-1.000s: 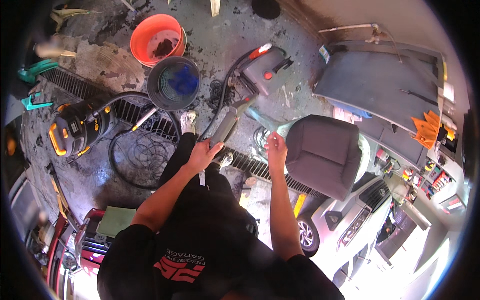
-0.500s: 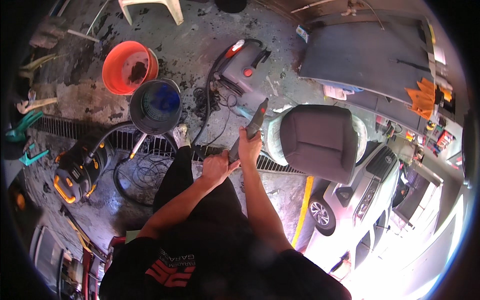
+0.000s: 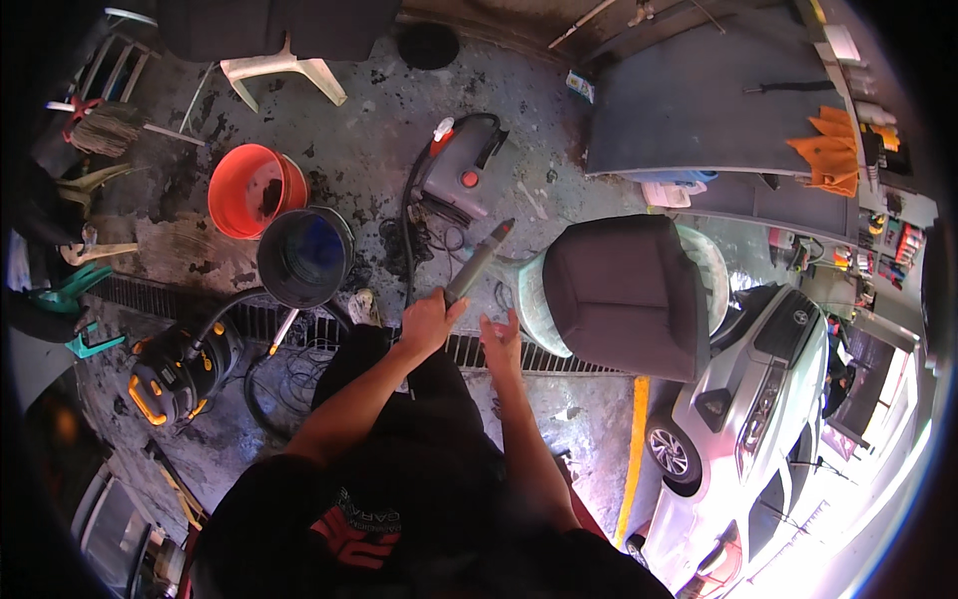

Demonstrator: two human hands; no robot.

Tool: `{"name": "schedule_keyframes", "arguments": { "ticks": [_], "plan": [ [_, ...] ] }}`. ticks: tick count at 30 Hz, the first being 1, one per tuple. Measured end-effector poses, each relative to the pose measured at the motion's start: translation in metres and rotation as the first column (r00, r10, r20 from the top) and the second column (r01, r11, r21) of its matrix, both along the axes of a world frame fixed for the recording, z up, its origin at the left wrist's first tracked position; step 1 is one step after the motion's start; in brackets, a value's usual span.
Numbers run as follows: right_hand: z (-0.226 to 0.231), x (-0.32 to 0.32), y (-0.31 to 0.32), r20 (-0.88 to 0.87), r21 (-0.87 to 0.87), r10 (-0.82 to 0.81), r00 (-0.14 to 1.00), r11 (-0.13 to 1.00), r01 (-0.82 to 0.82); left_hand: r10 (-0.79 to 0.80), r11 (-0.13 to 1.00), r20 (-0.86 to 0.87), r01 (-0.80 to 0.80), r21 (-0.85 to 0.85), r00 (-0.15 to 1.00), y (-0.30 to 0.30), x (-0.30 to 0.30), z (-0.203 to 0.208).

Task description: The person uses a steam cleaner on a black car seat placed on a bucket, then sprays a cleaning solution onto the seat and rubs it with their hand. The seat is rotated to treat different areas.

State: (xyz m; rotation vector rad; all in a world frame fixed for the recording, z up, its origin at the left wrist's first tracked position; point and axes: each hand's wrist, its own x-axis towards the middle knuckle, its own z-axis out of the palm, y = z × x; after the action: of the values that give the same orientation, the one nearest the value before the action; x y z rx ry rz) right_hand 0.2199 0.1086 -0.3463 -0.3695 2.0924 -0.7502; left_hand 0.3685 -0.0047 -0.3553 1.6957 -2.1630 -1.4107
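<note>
My left hand (image 3: 427, 321) is closed around the lower end of a long grey wand-like tool (image 3: 475, 264) with a dark tip and a small red mark. It slants up and to the right, and its exact kind is unclear. My right hand (image 3: 501, 344) is off the tool, just right of it, fingers apart with nothing visible in them. Right of my hands, a dark padded vehicle seat cushion (image 3: 626, 295) rests on a pale whitish plastic chair (image 3: 539, 311). Beyond the tool, a grey machine (image 3: 465, 172) with a red knob and a black hose stands on the floor.
An orange bucket (image 3: 232, 222) and a black bucket (image 3: 271, 262) stand at the left, near a black and yellow vacuum (image 3: 180, 369) with its hose. A floor grate (image 3: 467, 351) crosses ahead of me. At right are a silver car (image 3: 743, 429) and a grey workbench (image 3: 699, 110).
My right hand has let go of the grey tool and moved slightly away, its fingers opening. My left hand keeps its hold. The whole view has shifted a little.
</note>
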Motion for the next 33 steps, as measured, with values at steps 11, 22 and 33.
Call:
{"name": "schedule_keyframes", "arguments": {
  "ticks": [11,22,33],
  "plan": [
    [-0.06,-0.067,0.123,-0.068,0.224,0.139,0.988,0.967,-0.121,0.307,0.942,-0.048,-0.31,-0.128,0.951,-0.161,-0.162,-0.125],
    [-0.099,0.02,0.063,0.166,0.509,-0.204,0.965,0.856,0.093,0.055,0.988,0.25,-0.09,0.129,0.967,-0.278,-0.231,-0.381],
    [-0.112,0.033,-0.026,0.235,0.481,-0.187,0.954,0.875,0.053,0.206,0.943,0.187,-0.145,-0.299,0.96,-0.415,-0.201,-0.425]
  ]
}}
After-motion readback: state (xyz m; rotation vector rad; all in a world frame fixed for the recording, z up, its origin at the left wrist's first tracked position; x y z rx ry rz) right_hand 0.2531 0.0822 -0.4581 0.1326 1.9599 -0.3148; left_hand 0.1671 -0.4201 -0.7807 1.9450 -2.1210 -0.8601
